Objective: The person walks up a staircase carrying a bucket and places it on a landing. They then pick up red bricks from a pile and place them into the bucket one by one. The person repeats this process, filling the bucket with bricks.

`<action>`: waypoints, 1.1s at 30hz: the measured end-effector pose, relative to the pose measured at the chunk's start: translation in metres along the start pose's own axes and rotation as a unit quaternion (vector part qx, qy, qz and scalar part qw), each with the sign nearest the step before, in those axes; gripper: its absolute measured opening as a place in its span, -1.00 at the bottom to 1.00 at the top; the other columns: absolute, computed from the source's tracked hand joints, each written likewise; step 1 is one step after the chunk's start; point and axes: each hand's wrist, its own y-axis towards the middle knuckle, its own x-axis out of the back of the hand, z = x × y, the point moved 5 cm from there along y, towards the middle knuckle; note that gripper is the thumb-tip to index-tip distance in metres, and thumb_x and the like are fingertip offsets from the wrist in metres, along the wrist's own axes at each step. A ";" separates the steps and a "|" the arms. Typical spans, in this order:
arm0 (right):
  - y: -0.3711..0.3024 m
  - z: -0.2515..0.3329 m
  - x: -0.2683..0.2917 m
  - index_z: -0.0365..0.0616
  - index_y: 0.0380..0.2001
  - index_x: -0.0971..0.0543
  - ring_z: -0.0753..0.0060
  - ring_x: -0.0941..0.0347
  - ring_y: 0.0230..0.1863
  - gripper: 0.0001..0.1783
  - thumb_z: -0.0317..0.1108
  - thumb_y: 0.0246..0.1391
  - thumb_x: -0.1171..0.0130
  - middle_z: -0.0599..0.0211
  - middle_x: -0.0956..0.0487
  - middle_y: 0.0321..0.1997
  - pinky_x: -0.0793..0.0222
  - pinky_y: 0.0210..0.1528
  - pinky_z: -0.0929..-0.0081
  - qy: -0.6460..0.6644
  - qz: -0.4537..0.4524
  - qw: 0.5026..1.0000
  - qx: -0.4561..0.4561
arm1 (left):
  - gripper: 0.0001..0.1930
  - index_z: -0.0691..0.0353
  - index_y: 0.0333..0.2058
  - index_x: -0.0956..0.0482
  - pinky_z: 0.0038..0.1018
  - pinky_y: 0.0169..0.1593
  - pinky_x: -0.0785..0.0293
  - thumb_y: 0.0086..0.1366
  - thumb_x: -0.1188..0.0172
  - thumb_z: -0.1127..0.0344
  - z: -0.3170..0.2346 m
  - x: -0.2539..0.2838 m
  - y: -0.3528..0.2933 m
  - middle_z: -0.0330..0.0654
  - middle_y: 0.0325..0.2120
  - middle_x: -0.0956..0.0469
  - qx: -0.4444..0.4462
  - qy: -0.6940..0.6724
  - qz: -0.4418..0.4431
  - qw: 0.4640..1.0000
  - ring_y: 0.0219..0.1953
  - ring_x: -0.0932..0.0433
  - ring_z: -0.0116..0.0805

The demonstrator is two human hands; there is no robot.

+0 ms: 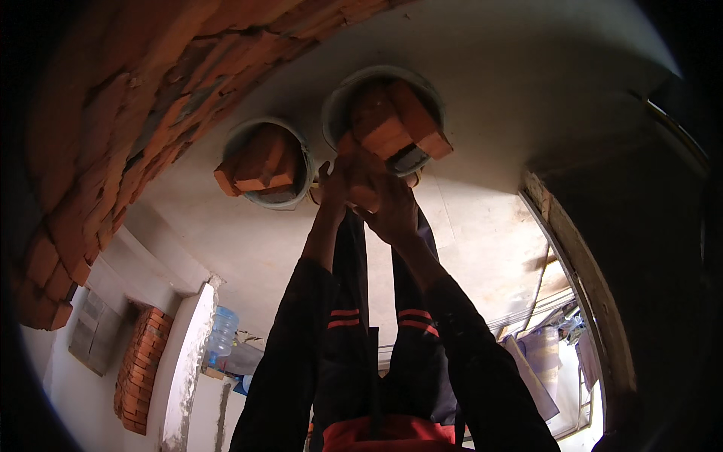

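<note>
Between my two hands is an orange-red brick (363, 192), held at the near side of the right bucket (330, 113). My left hand (334, 187) closes on its left side, and my right hand (393, 202) grips it from the right. Several bricks (380, 124) stand tilted in that bucket, one reaching out over its right rim. To the left, a second bucket (307, 162) holds more bricks (263, 162), some jutting past its left rim. Shadow hides part of my fingers.
A tall stack of bricks (151, 113) rises along the left. Another brick pile (141, 369) stands by the wall at lower left, near a blue water jug (223, 331). A doorway edge (580, 264) bounds the right side, with cloths (542, 361) beyond it.
</note>
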 end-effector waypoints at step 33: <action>0.014 -0.029 -0.025 -0.21 -0.04 -0.32 -0.01 -0.22 0.03 -0.38 0.05 -0.05 0.00 0.03 -0.32 -0.04 -0.06 0.04 0.12 0.091 -0.395 0.883 -0.236 | -0.54 0.29 -0.10 -0.28 -0.43 -0.16 -0.40 0.05 -0.26 0.33 -0.072 -0.031 -0.038 -0.04 -0.24 -0.41 -0.329 0.398 0.155 0.842 -0.19 -0.46 -0.28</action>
